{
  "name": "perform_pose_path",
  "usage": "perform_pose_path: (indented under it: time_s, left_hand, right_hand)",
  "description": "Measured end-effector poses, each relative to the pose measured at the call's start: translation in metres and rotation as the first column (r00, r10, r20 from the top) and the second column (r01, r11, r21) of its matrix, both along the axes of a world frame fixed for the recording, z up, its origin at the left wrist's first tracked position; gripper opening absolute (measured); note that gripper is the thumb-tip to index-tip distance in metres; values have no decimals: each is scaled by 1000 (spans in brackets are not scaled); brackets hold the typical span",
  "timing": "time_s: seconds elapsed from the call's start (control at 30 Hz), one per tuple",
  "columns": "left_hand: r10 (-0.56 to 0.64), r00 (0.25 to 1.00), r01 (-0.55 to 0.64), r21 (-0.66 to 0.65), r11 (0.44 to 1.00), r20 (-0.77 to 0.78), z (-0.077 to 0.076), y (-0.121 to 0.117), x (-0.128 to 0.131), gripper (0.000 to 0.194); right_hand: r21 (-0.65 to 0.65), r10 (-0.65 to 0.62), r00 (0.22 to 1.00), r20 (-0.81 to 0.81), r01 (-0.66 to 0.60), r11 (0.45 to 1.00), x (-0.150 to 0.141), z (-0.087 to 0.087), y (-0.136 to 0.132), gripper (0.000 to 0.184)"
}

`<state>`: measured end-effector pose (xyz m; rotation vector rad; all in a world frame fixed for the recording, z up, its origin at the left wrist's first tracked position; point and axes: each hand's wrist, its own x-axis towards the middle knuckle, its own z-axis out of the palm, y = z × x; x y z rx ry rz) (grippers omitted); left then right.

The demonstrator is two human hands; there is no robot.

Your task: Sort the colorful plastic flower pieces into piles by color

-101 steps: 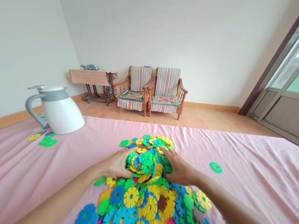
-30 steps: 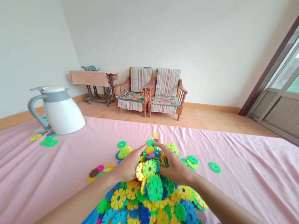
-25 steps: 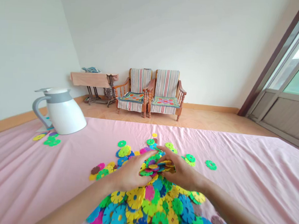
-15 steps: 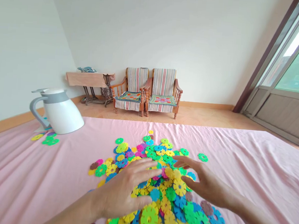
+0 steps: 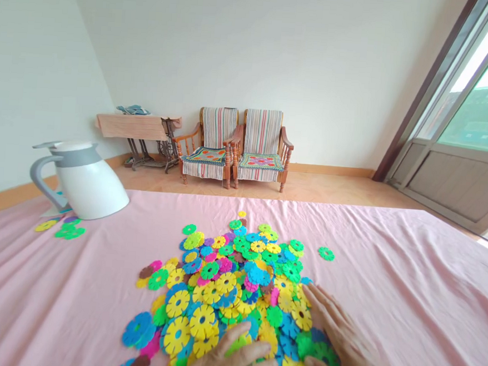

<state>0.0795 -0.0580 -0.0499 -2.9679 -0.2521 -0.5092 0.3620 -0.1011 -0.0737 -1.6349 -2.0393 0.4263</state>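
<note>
A heap of notched plastic discs (image 5: 213,293) in yellow, green, blue, pink, purple and brown lies on the pink cloth in front of me. My left hand (image 5: 238,358) rests on the near part of the heap, palm down with fingers apart, and part of it is cut off by the lower edge of the view. Along the heap's right side lies my right hand (image 5: 337,334), its fingers stretched forward and its thumb apart over green and yellow discs. Neither hand is seen to grip a disc; what lies beneath the palms is hidden.
On the left of the pink cloth (image 5: 389,260) stands a white and grey jug (image 5: 95,186). Several discs (image 5: 70,230) lie by its base. Beyond the table are two wooden armchairs (image 5: 262,131), a cloth-covered sewing table (image 5: 131,126) and, at right, a door (image 5: 457,178).
Both hands have come back toward me and lower; the left moved from above the heap's middle to its near edge, the right down along its side. The view has shifted slightly right.
</note>
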Motion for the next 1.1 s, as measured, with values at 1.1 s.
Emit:
perform_pose_path:
  time_s: [1.1]
  left_hand:
    - [648, 706, -684, -511, 521, -285, 50, 81, -91, 93]
  right_hand:
    - [-217, 229, 973, 18, -220, 951, -48, 45, 85, 91]
